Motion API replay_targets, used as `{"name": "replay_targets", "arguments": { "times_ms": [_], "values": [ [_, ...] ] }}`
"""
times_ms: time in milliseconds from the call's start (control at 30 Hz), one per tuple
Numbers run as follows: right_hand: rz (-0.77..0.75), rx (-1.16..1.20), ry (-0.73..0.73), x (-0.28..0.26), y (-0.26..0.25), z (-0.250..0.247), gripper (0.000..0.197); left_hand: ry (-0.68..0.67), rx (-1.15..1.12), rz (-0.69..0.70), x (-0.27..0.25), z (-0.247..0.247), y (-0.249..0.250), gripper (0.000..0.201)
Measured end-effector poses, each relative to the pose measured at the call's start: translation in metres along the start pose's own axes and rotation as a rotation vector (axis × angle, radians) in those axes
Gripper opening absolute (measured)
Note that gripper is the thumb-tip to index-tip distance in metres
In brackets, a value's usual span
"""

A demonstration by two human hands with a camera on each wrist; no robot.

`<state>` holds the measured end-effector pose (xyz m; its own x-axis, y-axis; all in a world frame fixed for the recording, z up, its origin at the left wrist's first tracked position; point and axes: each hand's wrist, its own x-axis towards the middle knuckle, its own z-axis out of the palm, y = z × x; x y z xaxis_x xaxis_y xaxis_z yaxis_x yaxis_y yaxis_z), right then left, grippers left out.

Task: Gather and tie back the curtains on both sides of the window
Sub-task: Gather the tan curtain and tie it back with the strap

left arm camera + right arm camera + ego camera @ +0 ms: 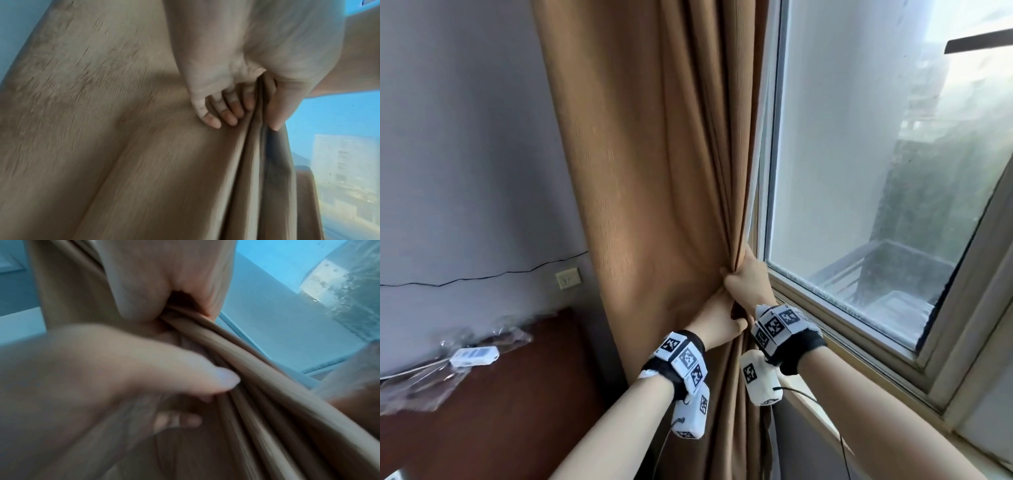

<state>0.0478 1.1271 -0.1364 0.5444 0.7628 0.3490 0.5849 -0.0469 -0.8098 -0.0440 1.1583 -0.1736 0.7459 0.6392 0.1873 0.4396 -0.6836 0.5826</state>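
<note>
A brown curtain [654,171] hangs at the left side of the window [859,171]. Its window-side edge is bunched into vertical folds. My right hand [746,279] grips that bunch at sill height. Just below it, my left hand [717,320] holds the same folds. In the left wrist view the fingers [216,113] lie on the cloth [123,162] and the thumb pinches the folds from the other side. In the right wrist view my right hand [176,308] is wrapped round the folds [267,402], with my left hand [123,369] blurred in front.
The window frame and sill [835,318] run down to the right, close to my right wrist. A wall socket [567,278] and a thin cable are on the grey wall at left. Below them a dark wooden surface [517,411] carries a white device [474,356] and clear plastic.
</note>
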Motion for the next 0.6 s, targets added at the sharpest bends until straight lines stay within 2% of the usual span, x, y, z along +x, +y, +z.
{"name": "replay_targets", "arguments": {
  "times_ms": [67, 100, 133, 200, 233, 300, 367, 433, 500, 533, 600],
  "values": [
    [0.005, 0.002, -0.015, 0.005, 0.001, -0.004, 0.038, -0.064, -0.038, 0.077, 0.000, -0.005, -0.007, 0.044],
    [-0.008, -0.002, -0.012, 0.004, 0.000, -0.006, 0.038, -0.037, -0.058, 0.104, -0.001, -0.011, -0.012, 0.036],
    [-0.032, -0.009, 0.000, 0.005, 0.004, -0.007, 0.040, 0.056, -0.069, 0.142, -0.003, -0.020, -0.019, 0.026],
    [-0.061, -0.027, 0.023, 0.004, 0.006, -0.006, 0.047, 0.375, -0.041, 0.166, -0.005, -0.044, -0.046, 0.017],
    [-0.069, -0.023, 0.029, 0.004, 0.009, -0.006, 0.049, 0.547, -0.027, 0.112, -0.006, -0.058, -0.063, 0.020],
    [-0.080, -0.021, 0.031, 0.005, 0.011, -0.004, 0.051, 0.814, -0.006, -0.115, -0.010, -0.090, -0.098, 0.037],
    [-0.092, -0.017, 0.036, 0.008, 0.012, -0.003, 0.055, 0.923, -0.038, -0.371, -0.014, -0.118, -0.130, 0.068],
    [-0.094, -0.028, 0.035, 0.009, 0.011, -0.001, 0.059, 0.893, -0.144, -0.524, -0.015, -0.138, -0.151, 0.097],
    [-0.092, -0.023, 0.036, 0.008, 0.010, -0.002, 0.054, 0.787, -0.314, -0.577, -0.013, -0.145, -0.165, 0.110],
    [-0.094, -0.025, 0.037, 0.008, 0.008, -0.002, 0.049, 0.725, -0.397, -0.564, -0.012, -0.145, -0.170, 0.107],
    [-0.091, -0.034, 0.038, 0.005, 0.006, -0.003, 0.045, 0.617, -0.469, -0.504, -0.012, -0.139, -0.171, 0.082]
  ]
}}
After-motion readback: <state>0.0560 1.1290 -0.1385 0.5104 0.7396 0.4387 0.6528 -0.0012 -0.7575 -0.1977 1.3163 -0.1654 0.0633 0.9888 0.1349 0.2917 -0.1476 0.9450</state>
